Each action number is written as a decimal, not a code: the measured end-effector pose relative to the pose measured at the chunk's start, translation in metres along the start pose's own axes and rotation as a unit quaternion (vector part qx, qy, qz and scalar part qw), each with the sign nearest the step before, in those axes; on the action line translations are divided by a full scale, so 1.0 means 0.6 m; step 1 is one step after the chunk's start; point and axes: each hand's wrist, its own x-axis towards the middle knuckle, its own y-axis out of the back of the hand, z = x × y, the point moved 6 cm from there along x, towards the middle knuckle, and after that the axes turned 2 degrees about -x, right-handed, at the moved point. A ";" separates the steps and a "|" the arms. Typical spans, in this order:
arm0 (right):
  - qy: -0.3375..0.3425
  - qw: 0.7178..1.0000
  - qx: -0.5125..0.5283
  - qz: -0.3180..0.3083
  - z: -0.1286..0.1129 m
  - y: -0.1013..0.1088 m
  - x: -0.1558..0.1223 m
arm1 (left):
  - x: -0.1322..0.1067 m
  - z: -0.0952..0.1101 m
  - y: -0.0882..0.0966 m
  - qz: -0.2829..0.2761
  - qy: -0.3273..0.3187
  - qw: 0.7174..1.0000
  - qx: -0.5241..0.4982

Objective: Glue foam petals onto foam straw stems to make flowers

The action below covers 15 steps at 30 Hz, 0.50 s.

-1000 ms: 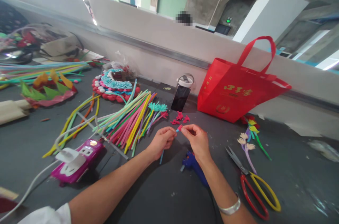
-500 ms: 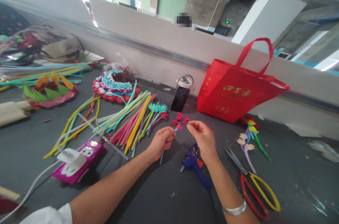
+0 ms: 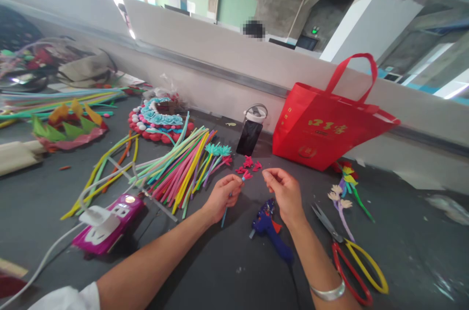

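My left hand [image 3: 222, 194] is closed round a thin blue stick [image 3: 223, 216] topped with a small red foam flower [image 3: 246, 175]. My right hand [image 3: 284, 191] hovers a short way to the right of the flower, fingers pinched together; whether anything is between them I cannot make out. A few loose red foam pieces [image 3: 250, 163] lie on the grey table just beyond the hands. A blue glue gun [image 3: 270, 229] lies on the table under my right wrist.
A bundle of coloured foam sticks [image 3: 179, 166] fans out to the left. A purple power strip [image 3: 106, 224] with a white plug sits front left. Red-and-yellow scissors [image 3: 351, 256] lie at right, near finished flower stems [image 3: 344, 193]. A red tote bag [image 3: 326, 124] and dark bottle [image 3: 251, 130] stand behind.
My right hand has let go of the flower tip and drawn away to the right. The left hand still holds the stick, and the glue gun now shows more.
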 end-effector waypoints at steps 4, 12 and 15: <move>0.013 1.000 -0.011 -0.001 0.000 -0.001 -0.001 | 0.000 -0.001 0.000 -0.007 -0.002 1.000 -0.006; 0.045 0.997 -0.062 -0.021 -0.001 -0.009 -0.007 | -0.001 0.002 0.000 -0.014 -0.010 1.000 0.004; 0.057 0.995 -0.078 -0.023 -0.005 -0.010 -0.009 | 0.000 -0.001 0.002 -0.019 -0.005 1.000 0.009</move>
